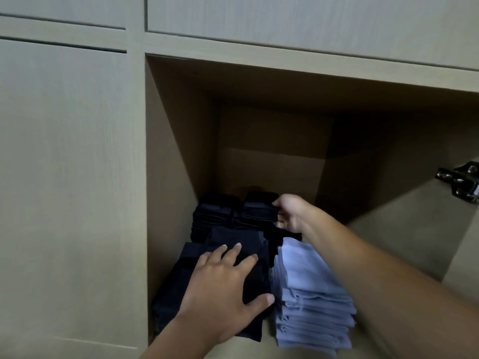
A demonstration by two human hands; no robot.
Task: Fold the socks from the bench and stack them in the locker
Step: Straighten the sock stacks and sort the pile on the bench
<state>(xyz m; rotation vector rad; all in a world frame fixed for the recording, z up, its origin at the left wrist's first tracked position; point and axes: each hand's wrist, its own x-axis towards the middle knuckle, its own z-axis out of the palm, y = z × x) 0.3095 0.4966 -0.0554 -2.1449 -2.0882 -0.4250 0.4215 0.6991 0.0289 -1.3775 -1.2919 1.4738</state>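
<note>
Straight ahead, the locker (272, 130) stands open, a deep wooden compartment set into a wall of pale closed cabinet doors (64, 177), its inside dim toward the back. Its own door (414, 237) swings out on the right, with a metal hinge (460, 181) showing at the frame edge. On the locker floor, the folded socks sit in stacks. A large front stack of dark navy socks (181, 281) fills the left side near the opening, and just beside it on the right, touching it along one edge, is a stack of light blue socks (311, 294) with its layered folds facing forward. Behind these, deeper in, lies a rear stack of dark socks (217, 216), harder to make out in the shadow. The left hand (223, 288) lies flat on top of the front navy stack, fingers straight and spread wide, thumb reaching toward the light blue pile. The right hand (290, 213) reaches in over the light blue stack, its forearm crossing above it, and its fingers pinch a folded dark sock (259, 211) at the right edge, held at the top of the rear stack.
</note>
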